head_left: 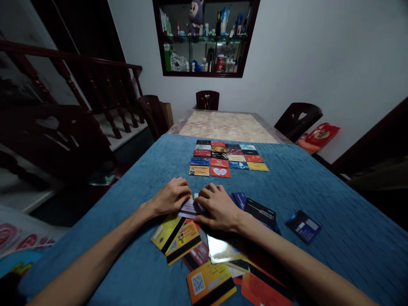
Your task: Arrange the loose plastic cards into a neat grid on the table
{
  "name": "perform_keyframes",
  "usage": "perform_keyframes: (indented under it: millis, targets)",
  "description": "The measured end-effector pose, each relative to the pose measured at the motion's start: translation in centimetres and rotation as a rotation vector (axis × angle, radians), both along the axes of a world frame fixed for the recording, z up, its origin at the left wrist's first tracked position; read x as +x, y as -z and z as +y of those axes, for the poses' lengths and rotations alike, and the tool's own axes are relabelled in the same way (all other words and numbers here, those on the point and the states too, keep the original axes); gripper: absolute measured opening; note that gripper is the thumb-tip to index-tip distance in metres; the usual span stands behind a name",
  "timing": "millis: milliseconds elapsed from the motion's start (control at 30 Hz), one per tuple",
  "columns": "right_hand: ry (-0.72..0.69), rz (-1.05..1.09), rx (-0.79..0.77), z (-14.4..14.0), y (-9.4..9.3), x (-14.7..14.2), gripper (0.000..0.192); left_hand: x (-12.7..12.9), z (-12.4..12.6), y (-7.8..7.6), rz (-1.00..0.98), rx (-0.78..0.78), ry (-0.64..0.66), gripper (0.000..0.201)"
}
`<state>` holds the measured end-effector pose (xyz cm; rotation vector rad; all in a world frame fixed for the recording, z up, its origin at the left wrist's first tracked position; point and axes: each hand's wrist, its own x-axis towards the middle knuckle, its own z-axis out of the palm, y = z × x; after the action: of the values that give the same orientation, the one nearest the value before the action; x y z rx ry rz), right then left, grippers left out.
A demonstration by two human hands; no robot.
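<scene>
Blue textured cloth (318, 182) covers table, frame centre. Your left hand (170, 197) and right hand (219, 208) pinch thin white plastic card (188, 209) between fingertips atop loose card pile (197, 250). Card light, stiff, slick; grip edges.

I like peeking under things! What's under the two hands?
Under the left hand and right hand lies a pale card, on the pile of cards. The hands hide most of the card.
</scene>
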<state>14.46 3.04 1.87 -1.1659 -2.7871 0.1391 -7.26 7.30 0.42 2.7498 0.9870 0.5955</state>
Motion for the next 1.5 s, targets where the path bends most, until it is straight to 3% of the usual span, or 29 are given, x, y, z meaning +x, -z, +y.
perform_keyframes:
  millis: [333, 800, 1133, 1367, 1500]
  targets:
    - [-0.033, 0.013, 0.007, -0.2, 0.5, -0.1, 0.043, 0.1, -0.4, 0.1, -0.01, -0.092, 0.046, 0.021]
    - [-0.21, 0.109, 0.222, 0.5, 0.7, 0.4, 0.024, 0.1, -0.5, -0.6, -0.078, -0.176, 0.077, 0.026]
    - [-0.063, 0.276, 0.357, 2.2, 2.3, 1.4, 0.031, -0.3, 0.0, -0.7, -0.267, -0.323, -0.059, 0.038]
    - [-0.027, 0.309, 0.39, 2.8, 3.1, 1.8, 0.015, -0.2, 0.2, -0.4, -0.298, -0.214, -0.09, 0.034]
    - [0.001, 0.302, 0.366, 2.7, 3.1, 1.8, 0.018, -0.2, 0.3, -0.1, -0.341, -0.156, -0.107, 0.023]
